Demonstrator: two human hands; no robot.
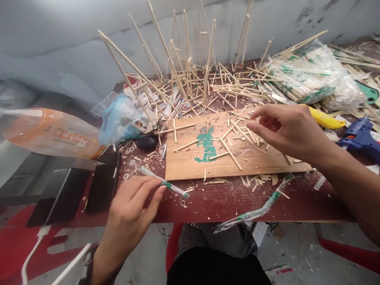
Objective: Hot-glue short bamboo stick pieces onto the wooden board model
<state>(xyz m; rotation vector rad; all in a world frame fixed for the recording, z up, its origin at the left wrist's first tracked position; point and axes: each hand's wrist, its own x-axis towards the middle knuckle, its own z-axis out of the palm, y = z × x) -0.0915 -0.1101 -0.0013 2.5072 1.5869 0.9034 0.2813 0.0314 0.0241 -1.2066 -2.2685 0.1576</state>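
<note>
At the table's front left, my left hand (133, 209) has thumb and forefinger closed on a narrow clear plastic wrapper (176, 190) with green print. Over the right part of the wooden board (190, 170), my right hand (286, 128) is raised with fingers curled. A small gap shows between its thumb and forefinger, and I see nothing held there. Thin wooden sticks (231, 153), some joined at angles, lie on the board below. The board bears a green printed figure (207, 144). Another torn wrapper (261, 211) hangs over the front edge.
Stick structures (184, 59) rise at the back. Bagged sticks (308, 75), a yellow-handled tool (326, 118) and a blue glue gun (360, 136) lie right. A plastic bottle (53, 132), blue plastic bag (118, 118) and dark phone (102, 184) lie left.
</note>
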